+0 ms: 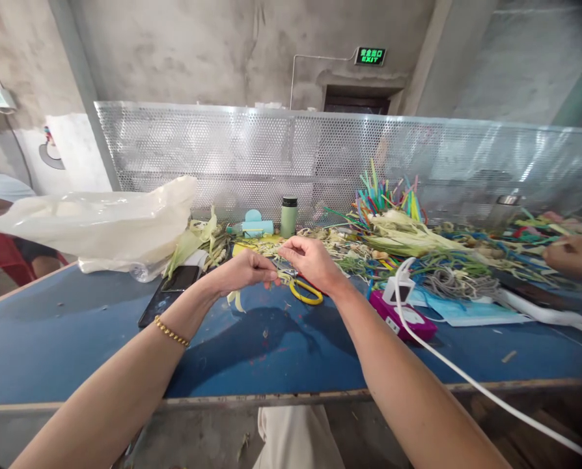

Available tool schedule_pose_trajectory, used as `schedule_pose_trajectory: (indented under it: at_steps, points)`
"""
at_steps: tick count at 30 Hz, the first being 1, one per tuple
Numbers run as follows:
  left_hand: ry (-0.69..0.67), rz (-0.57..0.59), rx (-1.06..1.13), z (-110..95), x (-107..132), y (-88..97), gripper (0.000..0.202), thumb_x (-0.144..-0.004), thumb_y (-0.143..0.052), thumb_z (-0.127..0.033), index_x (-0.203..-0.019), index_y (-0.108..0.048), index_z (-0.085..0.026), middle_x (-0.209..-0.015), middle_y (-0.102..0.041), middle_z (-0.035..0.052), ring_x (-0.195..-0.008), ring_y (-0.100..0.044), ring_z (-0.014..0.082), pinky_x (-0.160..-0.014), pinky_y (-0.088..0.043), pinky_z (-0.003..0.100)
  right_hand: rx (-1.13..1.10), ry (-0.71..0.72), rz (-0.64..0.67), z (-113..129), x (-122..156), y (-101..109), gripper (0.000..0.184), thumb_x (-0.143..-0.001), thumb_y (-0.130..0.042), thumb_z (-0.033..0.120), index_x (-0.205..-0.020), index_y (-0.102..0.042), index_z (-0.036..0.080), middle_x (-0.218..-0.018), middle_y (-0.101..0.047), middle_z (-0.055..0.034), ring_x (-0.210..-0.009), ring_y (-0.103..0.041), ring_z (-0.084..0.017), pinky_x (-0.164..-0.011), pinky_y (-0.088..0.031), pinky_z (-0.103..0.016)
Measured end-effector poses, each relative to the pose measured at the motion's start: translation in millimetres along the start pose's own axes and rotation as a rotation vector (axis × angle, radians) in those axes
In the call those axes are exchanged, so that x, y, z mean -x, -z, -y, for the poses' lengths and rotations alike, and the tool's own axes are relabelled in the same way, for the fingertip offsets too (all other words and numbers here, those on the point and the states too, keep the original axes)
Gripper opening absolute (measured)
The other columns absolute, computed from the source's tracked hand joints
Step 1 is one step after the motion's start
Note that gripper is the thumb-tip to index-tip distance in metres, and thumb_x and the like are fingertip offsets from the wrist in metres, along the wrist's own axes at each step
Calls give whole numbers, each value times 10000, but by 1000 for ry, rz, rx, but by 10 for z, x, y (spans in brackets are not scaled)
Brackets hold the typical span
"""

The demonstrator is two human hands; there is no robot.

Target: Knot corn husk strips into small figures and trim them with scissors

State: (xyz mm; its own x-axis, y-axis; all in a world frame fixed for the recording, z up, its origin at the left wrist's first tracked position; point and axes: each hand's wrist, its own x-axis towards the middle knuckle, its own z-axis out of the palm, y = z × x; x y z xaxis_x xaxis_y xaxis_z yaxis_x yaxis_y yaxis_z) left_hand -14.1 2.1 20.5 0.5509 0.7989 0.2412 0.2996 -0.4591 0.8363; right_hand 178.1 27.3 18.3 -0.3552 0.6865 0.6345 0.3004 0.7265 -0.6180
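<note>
My left hand [249, 270] is raised over the blue table with its fingers pinched together. A pale strip of corn husk [236, 300] hangs just beneath its palm and appears to be held in it. Close by, my right hand [312, 262] also pinches, thumb against fingertips; whatever is between them is too small to make out. The fingertips of both hands nearly meet. Under my right hand lies a pair of scissors with yellow handles [306, 292], its blades partly covered by my fingers.
Corn husks [408, 233], green cord [454, 267] and coloured pipe cleaners [376, 194] heap along the back. A purple power strip [402, 316] trails a white cable. Leftward are a dark phone [180, 279] and plastic bag [100, 225]. A green bottle [288, 218] stands behind; another person's hand [577, 258] is right.
</note>
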Motion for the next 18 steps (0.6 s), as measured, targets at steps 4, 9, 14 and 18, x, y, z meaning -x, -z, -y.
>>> schedule_pose_trajectory:
  at_steps: [4, 9, 14, 18]
  points:
    - [-71, -110, 70, 13, -20, -6, 247, -758, -680, -336, -667, -699, -107, -551, -565, 5, -482, -339, 59, -465, -224, 219, -34, -40, 20, -59, -7, -19, 304, -841, -620, 423, -738, -637, 138, -563, -497, 37, -521, -390, -86, -512, -310, -223]
    - [-116, -403, 159, 87, -85, 14, 273, -761, -669, -377, -757, -704, -106, -573, -568, 2, -464, -321, 57, -453, -208, 222, -29, -118, 84, -85, 1, -44, 290, -855, -589, 385, -682, -593, 152, -506, -447, 54, -480, -392, -85, -482, -297, -219]
    - [-95, -642, -154, 155, -115, 29, 272, -819, -592, -319, -637, -661, -130, -545, -589, 10, -492, -409, 87, -509, -308, 234, 211, 60, 121, -2, 33, -134, 189, -892, -550, 220, -751, -656, 154, -609, -567, 14, -568, -489, -108, -576, -358, -236]
    - [-98, -659, -510, 173, -99, 4, 319, -857, -526, -239, -562, -606, -149, -527, -576, 11, -517, -451, 106, -557, -320, 246, 383, 244, 134, 57, 68, -164, 197, -938, -506, 172, -869, -690, 179, -802, -682, -35, -736, -588, -145, -711, -398, -256]
